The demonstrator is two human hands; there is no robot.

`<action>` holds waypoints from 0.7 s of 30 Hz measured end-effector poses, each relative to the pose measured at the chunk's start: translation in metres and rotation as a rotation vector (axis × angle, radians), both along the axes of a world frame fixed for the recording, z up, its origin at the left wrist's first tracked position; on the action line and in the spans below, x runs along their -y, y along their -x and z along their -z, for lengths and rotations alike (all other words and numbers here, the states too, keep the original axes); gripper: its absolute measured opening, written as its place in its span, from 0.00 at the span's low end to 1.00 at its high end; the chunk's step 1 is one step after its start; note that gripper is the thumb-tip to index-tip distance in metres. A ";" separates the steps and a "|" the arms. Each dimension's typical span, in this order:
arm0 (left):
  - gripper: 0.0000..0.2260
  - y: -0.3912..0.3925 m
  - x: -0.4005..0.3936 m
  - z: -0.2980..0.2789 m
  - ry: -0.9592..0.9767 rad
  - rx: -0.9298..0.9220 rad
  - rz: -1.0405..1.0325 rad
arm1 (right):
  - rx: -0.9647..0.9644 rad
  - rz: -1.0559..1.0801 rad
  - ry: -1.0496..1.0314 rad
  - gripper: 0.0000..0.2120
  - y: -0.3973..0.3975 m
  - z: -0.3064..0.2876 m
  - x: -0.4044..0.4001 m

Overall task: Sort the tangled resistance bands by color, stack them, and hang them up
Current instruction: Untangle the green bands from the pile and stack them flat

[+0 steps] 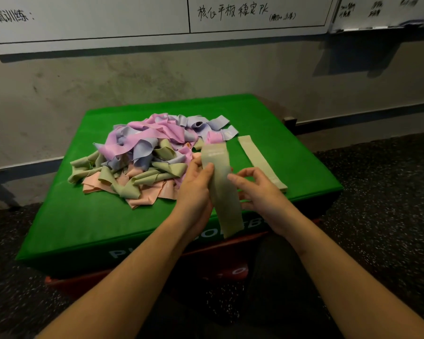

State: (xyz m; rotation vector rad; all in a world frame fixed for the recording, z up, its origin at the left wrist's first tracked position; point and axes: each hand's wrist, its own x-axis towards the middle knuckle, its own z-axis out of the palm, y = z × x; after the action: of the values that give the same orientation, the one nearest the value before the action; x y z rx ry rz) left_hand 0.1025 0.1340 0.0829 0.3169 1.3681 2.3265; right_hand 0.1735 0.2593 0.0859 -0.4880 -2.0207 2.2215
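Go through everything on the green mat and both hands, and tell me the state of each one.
Held green band: lifted off the mat, flattened, gripped by both hands.
Left hand: fingers curled round the held band's left edge.
Right hand: pinching the band's right edge.
Sorted green band: lying flat, alone, right of the pile.
Pile of bands: tangled; pink, purple, green and peach mixed.
Green mat: flat, bearing the bands.
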 end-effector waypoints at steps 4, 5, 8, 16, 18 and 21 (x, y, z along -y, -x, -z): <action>0.16 0.018 -0.003 0.002 -0.118 0.162 0.029 | -0.006 -0.145 -0.185 0.08 -0.006 0.021 -0.004; 0.16 0.022 -0.003 0.003 -0.130 0.210 0.022 | -0.009 -0.156 -0.199 0.07 -0.007 0.023 -0.006; 0.18 0.040 -0.005 0.011 -0.138 0.321 -0.003 | 0.007 -0.145 -0.274 0.06 -0.005 0.032 -0.014; 0.13 0.070 -0.032 0.016 -0.116 0.413 -0.052 | 0.020 -0.249 -0.145 0.25 -0.007 0.055 -0.042; 0.10 0.078 -0.039 0.016 -0.085 0.388 -0.059 | 0.006 -0.186 -0.138 0.24 -0.006 0.061 -0.051; 0.11 0.089 -0.057 0.020 -0.026 0.420 -0.093 | -0.009 -0.099 -0.184 0.17 -0.007 0.068 -0.065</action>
State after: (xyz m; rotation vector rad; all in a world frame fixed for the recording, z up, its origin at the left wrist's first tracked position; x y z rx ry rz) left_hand 0.0134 0.1906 0.0627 -0.2241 1.1637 2.3131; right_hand 0.1805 0.3245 0.0179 -0.3666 -2.2630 2.0563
